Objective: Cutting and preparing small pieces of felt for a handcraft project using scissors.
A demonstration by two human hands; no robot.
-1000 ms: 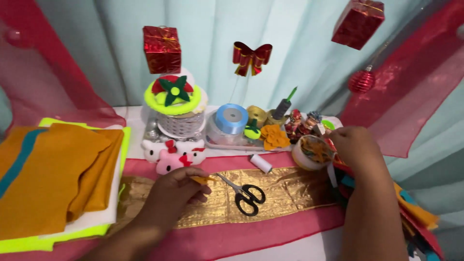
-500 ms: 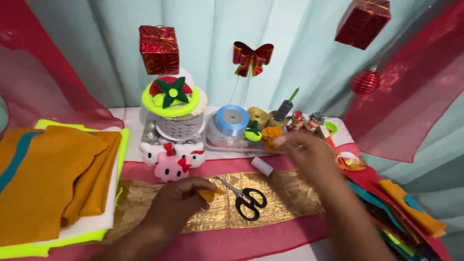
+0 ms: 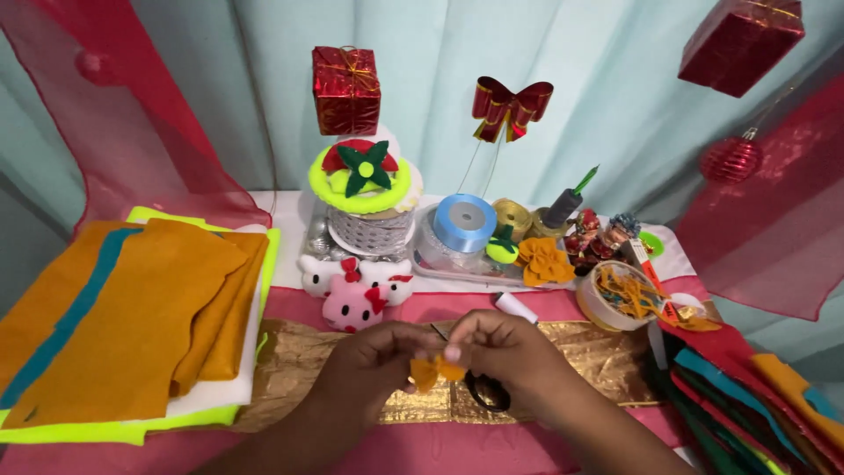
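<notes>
in the head view both hands are meeting over the front edge of the table, the left hand (image 3: 369, 369) and right hand (image 3: 505, 356) pinching a small orange felt piece (image 3: 435, 369) between closed fingertips. it is looking only partly shaped, so most of the shaping seems left. scissors (image 3: 483, 391) are lying under the hands on a gold cloth (image 3: 598, 352). folded orange felt (image 3: 123, 317) is sitting at the left edge, a blue ribbon roll (image 3: 464, 222) toward the back, pale curtains (image 3: 440, 53) hanging behind.
</notes>
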